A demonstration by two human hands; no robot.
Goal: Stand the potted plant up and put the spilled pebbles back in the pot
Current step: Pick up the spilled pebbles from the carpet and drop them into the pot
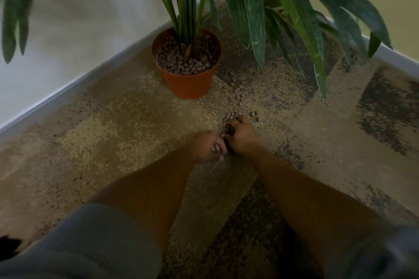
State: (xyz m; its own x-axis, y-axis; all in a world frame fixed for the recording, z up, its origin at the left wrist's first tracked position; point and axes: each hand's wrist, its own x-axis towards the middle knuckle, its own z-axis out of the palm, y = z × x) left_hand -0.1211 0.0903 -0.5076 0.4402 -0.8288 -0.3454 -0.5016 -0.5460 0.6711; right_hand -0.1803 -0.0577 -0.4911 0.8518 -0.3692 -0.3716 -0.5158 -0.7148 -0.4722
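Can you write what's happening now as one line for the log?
pot: upright | spilled pebbles: on carpet | right hand: scooping pebbles | left hand: cupped beside it, grip contents unclear

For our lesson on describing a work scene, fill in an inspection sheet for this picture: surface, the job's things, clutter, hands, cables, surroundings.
Surface: patterned carpet in tan and dark patches.
Job's things: orange pot stands upright with the plant in it, pebbles filling its top; spilled pebbles trail across the carpet from the pot's base toward the hands.
Clutter: nothing seen.
Hands: left hand curled with pebbles in it; right hand gathering pebbles on the carpet, touching the left hand.
Cables: nothing seen.
Surroundings: room corner, pale walls with a white skirting board; grey sleeves pushed up both arms.
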